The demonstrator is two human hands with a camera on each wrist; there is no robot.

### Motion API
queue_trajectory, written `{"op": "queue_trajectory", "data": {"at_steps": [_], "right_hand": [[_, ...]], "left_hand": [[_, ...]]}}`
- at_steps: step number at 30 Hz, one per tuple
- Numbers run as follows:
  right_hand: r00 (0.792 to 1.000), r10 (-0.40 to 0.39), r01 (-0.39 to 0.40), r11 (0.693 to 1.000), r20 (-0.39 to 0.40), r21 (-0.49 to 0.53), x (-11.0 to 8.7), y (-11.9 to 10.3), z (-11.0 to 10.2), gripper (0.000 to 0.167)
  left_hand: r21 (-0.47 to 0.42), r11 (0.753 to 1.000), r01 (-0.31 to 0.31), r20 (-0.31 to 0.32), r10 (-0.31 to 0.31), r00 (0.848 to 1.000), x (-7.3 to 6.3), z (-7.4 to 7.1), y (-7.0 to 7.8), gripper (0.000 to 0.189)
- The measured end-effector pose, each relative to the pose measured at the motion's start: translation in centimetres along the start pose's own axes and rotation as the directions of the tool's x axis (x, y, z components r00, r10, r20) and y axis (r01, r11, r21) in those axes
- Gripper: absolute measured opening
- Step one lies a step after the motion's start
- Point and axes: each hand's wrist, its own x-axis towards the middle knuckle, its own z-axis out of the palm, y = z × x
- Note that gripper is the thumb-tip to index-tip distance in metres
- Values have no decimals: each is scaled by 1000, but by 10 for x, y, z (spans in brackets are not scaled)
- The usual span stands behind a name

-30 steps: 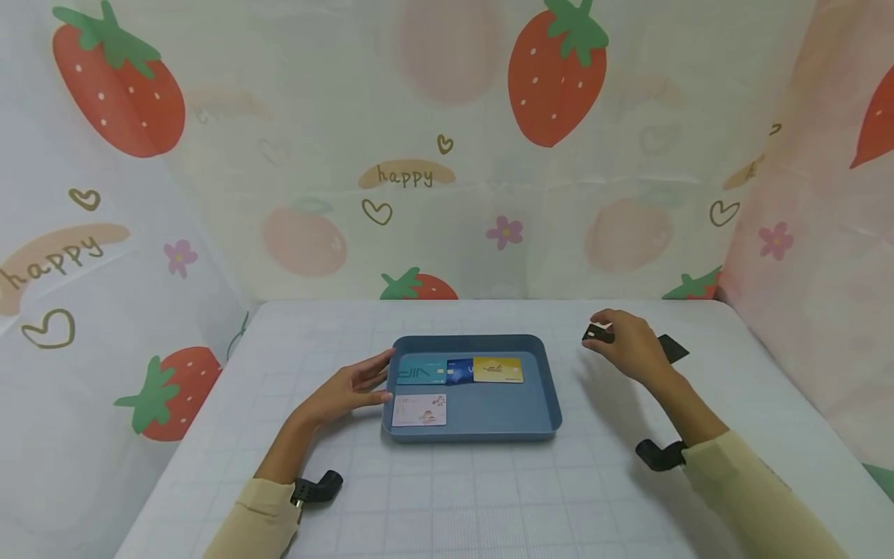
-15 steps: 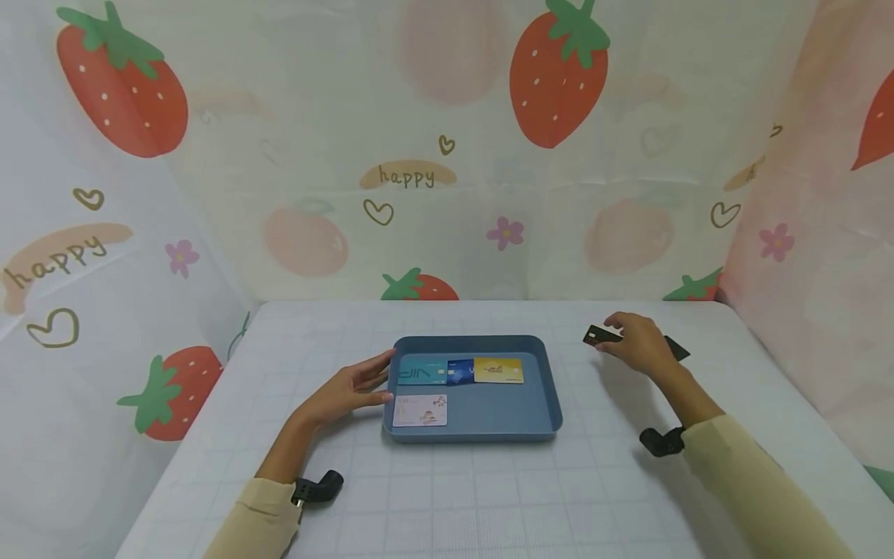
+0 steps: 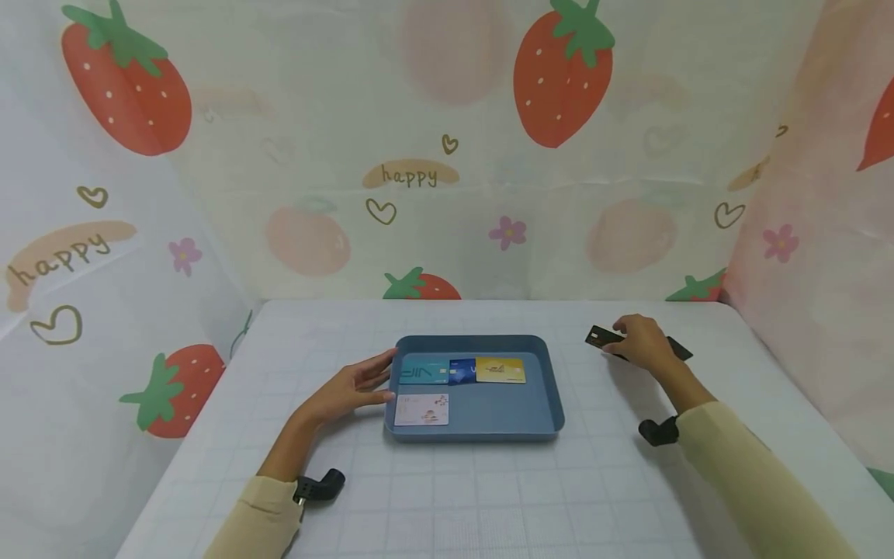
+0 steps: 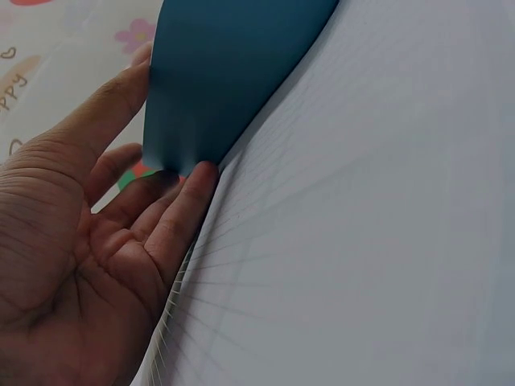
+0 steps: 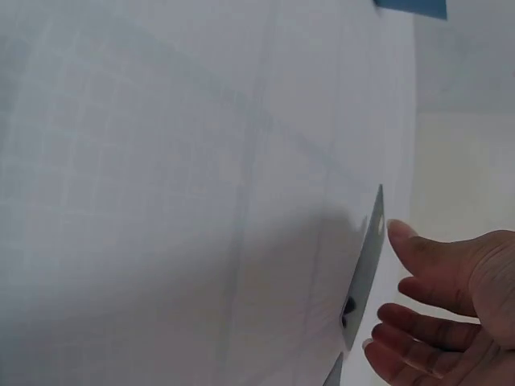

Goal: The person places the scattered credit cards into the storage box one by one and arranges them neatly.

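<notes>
Black, thin plastic card (image 3: 602,337) is being pinched at its edge by the right hand (image 3: 646,342) just above the white gridded tablecloth (image 3: 489,497); likely light, stiff and slippery. Left hand (image 3: 349,388), fingers straight, is touching the blue rectangular plastic tray (image 3: 552,404).

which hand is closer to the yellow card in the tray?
Left. The left hand rests against the blue tray's left rim, a few cards away from the yellow card. The right hand is off the tray, at a black card.
</notes>
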Motion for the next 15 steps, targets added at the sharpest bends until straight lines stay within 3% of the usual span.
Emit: {"op": "queue_trajectory", "data": {"at_steps": [15], "right_hand": [[992, 80, -75, 996, 97, -48, 14, 11, 0, 53]], "left_hand": [[4, 1000, 8, 0, -8, 1000, 1, 0, -2, 87]]}}
